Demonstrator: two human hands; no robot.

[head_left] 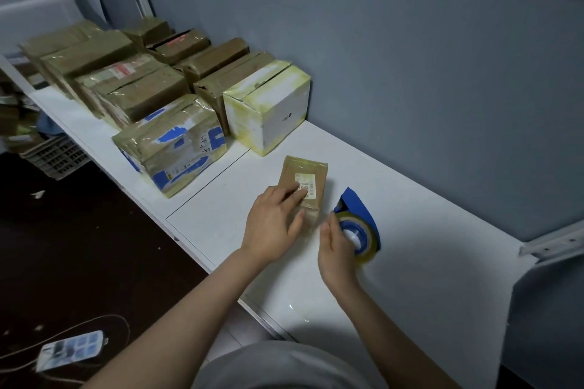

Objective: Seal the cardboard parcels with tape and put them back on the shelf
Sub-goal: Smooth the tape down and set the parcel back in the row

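A small flat cardboard parcel (pixel 305 177) with a white label lies on the white shelf board (pixel 410 249). My left hand (pixel 273 221) rests flat on its near end, fingers straight, pressing it down. Just right of it, my right hand (pixel 336 249) grips a blue tape dispenser (pixel 360 224) holding a roll of clear tape, close to the parcel's near right corner. A strip of clear tape seems to run from the roll to the parcel's near edge.
Several taped cardboard parcels (pixel 126 85) stand packed at the back left, with a blue-taped one (pixel 172 148) and a white box (pixel 268 104) nearest. A grey wall lies behind. A power strip (pixel 71 350) lies on the dark floor at left.
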